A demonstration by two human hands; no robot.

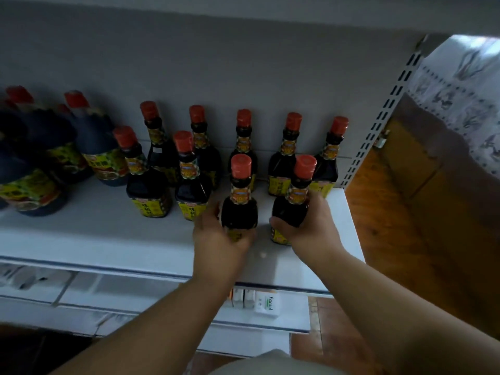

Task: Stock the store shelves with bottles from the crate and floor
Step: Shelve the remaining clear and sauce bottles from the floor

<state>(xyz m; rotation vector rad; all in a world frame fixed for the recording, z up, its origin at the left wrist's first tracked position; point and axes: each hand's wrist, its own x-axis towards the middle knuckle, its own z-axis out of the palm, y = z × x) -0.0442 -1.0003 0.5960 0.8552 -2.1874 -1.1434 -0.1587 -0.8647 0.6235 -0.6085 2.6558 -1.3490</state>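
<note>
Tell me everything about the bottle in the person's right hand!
The bottle in the right hand is small, filled with very dark liquid, with a red-orange cap, a patterned neck label and a yellow label low down. It stands roughly upright near the white shelf's front right corner. The right hand wraps its body from the front.

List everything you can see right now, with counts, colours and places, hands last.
Small sauce bottles: nine, dark with red caps and yellow labels; seven standing on the shelf, two held at its front.
Large jugs: several, dark with red caps, shelf's left end; blurred, exact count unclear.
Shelf: one, white, grey back panel.
White boxes: a few, on the lower shelf.
Floor: brown, to the right.
Left hand: grips the left front bottle.
Right hand: grips the right front bottle.
</note>
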